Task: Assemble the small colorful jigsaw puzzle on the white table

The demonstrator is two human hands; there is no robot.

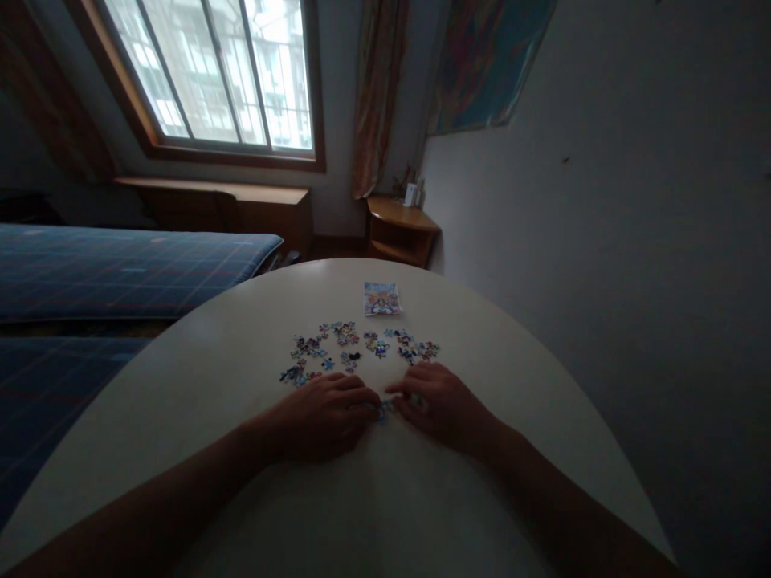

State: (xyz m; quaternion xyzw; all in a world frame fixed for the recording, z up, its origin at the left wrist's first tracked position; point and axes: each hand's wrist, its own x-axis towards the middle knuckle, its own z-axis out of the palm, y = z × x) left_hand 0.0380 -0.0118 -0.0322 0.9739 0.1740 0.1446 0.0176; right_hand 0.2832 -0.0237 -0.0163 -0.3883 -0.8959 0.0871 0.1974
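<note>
My left hand (pixel 331 413) rests low on the white table, its fingers curled together at a few joined or touching jigsaw puzzle pieces (pixel 384 412). From the other side my right hand (pixel 437 401) meets the same pieces, thumb and forefinger close to them. Its fingers are bent, and a small gap shows between thumb and forefinger. Beyond both hands, loose jigsaw pieces (pixel 308 347) lie in a scattered arc, with more pieces (pixel 415 347) on the right side. A picture card or packet (pixel 381 299) with a colourful print lies farther back.
The round white table (pixel 482 313) has its curved edge toward the wall on the right. A bed with a blue plaid mattress (pixel 132 269) stands at the left. Behind are a wooden corner shelf (pixel 402 215), a desk (pixel 271 193) and a barred window (pixel 217 72).
</note>
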